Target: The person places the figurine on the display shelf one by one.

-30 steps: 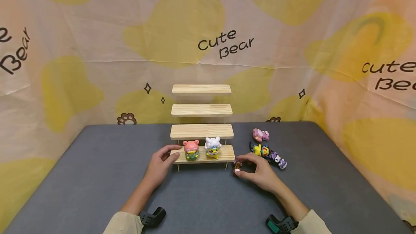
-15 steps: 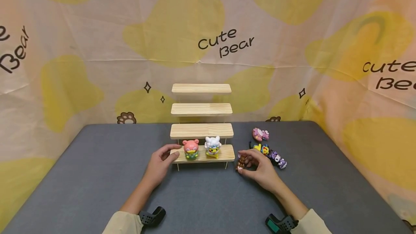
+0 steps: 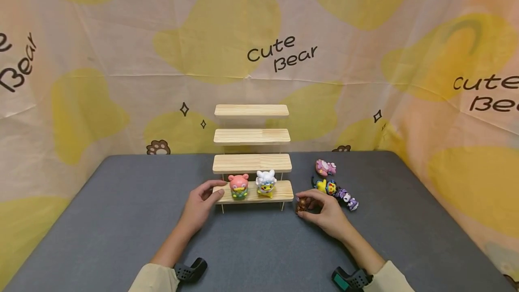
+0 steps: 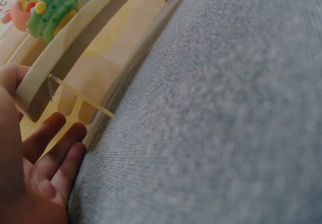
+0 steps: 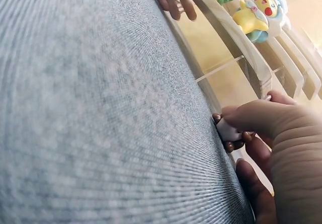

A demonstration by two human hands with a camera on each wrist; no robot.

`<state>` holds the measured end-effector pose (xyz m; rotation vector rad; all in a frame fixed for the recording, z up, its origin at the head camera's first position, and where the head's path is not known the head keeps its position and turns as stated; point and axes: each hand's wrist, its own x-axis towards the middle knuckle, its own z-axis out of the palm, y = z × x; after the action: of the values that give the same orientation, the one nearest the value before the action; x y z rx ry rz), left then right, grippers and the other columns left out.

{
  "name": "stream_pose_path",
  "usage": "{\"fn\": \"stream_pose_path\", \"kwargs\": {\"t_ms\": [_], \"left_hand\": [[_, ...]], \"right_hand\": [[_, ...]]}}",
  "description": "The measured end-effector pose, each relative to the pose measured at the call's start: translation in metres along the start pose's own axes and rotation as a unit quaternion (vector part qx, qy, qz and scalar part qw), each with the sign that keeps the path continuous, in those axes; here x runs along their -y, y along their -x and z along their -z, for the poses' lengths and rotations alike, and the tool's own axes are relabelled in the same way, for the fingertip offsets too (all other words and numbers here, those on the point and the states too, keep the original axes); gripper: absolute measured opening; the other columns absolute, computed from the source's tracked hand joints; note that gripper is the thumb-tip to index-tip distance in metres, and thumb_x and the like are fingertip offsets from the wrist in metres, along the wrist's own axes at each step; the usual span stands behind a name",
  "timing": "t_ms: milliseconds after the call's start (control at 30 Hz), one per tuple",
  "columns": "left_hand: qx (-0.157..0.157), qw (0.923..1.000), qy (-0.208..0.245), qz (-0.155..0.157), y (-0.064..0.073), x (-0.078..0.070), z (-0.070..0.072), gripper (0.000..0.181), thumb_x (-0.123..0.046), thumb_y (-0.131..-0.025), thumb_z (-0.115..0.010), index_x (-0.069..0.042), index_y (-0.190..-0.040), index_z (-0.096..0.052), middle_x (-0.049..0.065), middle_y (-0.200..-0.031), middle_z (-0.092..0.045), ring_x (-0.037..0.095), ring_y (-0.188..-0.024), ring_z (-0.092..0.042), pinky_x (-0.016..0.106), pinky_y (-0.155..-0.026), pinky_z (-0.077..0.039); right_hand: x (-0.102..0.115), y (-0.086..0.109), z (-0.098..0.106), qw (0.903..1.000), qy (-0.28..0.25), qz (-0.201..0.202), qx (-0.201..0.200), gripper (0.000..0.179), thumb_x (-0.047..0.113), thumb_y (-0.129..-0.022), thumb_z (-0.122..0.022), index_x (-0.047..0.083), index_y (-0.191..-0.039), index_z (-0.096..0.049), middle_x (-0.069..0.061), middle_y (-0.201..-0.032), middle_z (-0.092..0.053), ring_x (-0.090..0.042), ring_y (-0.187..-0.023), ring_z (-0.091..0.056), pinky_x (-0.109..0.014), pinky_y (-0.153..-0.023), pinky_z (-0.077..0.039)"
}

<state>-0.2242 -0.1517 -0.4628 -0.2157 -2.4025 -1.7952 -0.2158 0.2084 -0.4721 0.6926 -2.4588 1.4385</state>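
Nearest, the right hand (image 3: 326, 215) pinches a small brown toy (image 3: 301, 205) between thumb and finger, just beside the right end of the front step (image 3: 252, 191). I can't tell if the toy touches the table (image 3: 251, 247). A loose pinch could let it slip. The left hand (image 3: 201, 204) holds the step's other end by thumb and first finger, the rest apart below. A bump there could tip the pink toy (image 3: 239, 187) and white toy (image 3: 266, 184) standing on it. Off right lie the purple toy (image 3: 347, 199), then the yellow toy (image 3: 326, 187), then a pink-and-purple toy (image 3: 325, 167)
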Motion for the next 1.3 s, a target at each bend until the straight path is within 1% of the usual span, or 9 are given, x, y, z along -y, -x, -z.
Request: {"fn": "stream_pose_path", "kwargs": {"t_ms": [200,400,567,800,967,1033,1167,1267,1300], "left_hand": [[-0.001,1.0000,0.002,-0.006,-0.001,0.001,-0.001,0.025,-0.018,-0.098,-0.066,-0.005,-0.120,-0.070,0.014,-0.127,-0.068,0.001,-0.109,-0.061,0.016,-0.088,-0.048],[-0.006,0.9998,0.000,-0.017,0.001,0.000,0.000,0.025,-0.017,-0.098,-0.066,-0.005,-0.119,-0.071,0.014,-0.125,-0.069,0.001,-0.108,-0.060,0.015,-0.087,-0.047],[-0.008,0.9998,-0.008,-0.015,0.001,0.000,0.001,0.024,-0.018,-0.098,-0.066,-0.007,-0.118,-0.072,0.012,-0.125,-0.070,0.003,-0.114,-0.059,0.014,-0.092,-0.046],[-0.003,1.0000,-0.007,-0.004,-0.001,0.003,0.000,0.024,-0.020,-0.098,-0.067,-0.010,-0.120,-0.071,0.010,-0.127,-0.069,0.007,-0.118,-0.059,0.015,-0.094,-0.046],[-0.005,0.9999,-0.010,0.002,-0.002,0.003,-0.002,0.023,-0.021,-0.098,-0.067,-0.012,-0.119,-0.072,0.006,-0.126,-0.070,0.009,-0.124,-0.058,0.015,-0.097,-0.044],[-0.004,0.9999,-0.010,-0.001,-0.002,0.003,-0.003,0.023,-0.021,-0.098,-0.068,-0.012,-0.119,-0.072,0.006,-0.126,-0.070,0.008,-0.124,-0.057,0.014,-0.098,-0.043],[-0.003,1.0000,-0.001,-0.007,-0.002,0.002,-0.003,0.024,-0.019,-0.098,-0.067,-0.010,-0.119,-0.072,0.009,-0.126,-0.070,0.007,-0.117,-0.060,0.016,-0.093,-0.046],[-0.003,1.0000,0.005,-0.004,-0.001,0.002,-0.002,0.024,-0.018,-0.098,-0.067,-0.009,-0.119,-0.071,0.010,-0.126,-0.070,0.011,-0.119,-0.060,0.016,-0.092,-0.046],[-0.003,1.0000,0.005,-0.004,-0.001,0.001,-0.002,0.024,-0.018,-0.098,-0.067,-0.009,-0.120,-0.071,0.010,-0.126,-0.070,0.013,-0.122,-0.060,0.020,-0.096,-0.047]], "right_hand": [[-0.001,0.000,-0.001,0.9999,0.000,0.010,0.005,0.033,0.005,-0.082,-0.083,0.011,-0.113,-0.074,-0.005,-0.094,-0.069,-0.011,-0.083,-0.062,-0.024,-0.071,-0.053],[0.002,0.000,-0.001,0.9999,-0.006,-0.011,0.009,0.033,0.006,-0.082,-0.083,0.011,-0.113,-0.074,-0.004,-0.094,-0.069,-0.005,-0.082,-0.062,-0.023,-0.071,-0.054],[0.001,0.000,-0.001,0.9997,-0.008,-0.020,0.006,0.034,0.007,-0.081,-0.084,0.010,-0.113,-0.074,-0.002,-0.095,-0.070,-0.004,-0.082,-0.062,-0.024,-0.072,-0.054],[0.000,0.000,0.000,0.9992,-0.031,-0.024,-0.004,0.035,0.008,-0.079,-0.085,0.006,-0.112,-0.074,-0.007,-0.093,-0.071,-0.005,-0.082,-0.065,-0.025,-0.074,-0.056],[0.002,0.002,0.004,0.9988,-0.037,-0.032,-0.011,0.035,0.007,-0.079,-0.085,0.005,-0.112,-0.074,-0.009,-0.093,-0.072,-0.005,-0.081,-0.066,-0.024,-0.074,-0.056],[0.003,0.002,0.005,0.9986,-0.037,-0.036,-0.014,0.035,0.007,-0.079,-0.085,0.004,-0.112,-0.074,-0.010,-0.093,-0.072,-0.005,-0.081,-0.066,-0.024,-0.073,-0.056],[0.005,0.001,0.005,0.9981,-0.039,-0.046,-0.014,0.037,0.007,-0.079,-0.085,0.001,-0.113,-0.073,-0.012,-0.095,-0.073,-0.005,-0.080,-0.067,-0.024,-0.073,-0.057],[0.008,-0.001,0.005,0.9976,-0.040,-0.055,-0.015,0.039,0.008,-0.079,-0.085,0.000,-0.114,-0.072,-0.013,-0.096,-0.073,-0.005,-0.081,-0.069,-0.024,-0.075,-0.057],[0.010,-0.001,0.006,0.9974,-0.040,-0.058,-0.015,0.039,0.008,-0.079,-0.085,0.000,-0.115,-0.072,-0.012,-0.097,-0.073,-0.005,-0.082,-0.069,-0.024,-0.075,-0.057]]}}
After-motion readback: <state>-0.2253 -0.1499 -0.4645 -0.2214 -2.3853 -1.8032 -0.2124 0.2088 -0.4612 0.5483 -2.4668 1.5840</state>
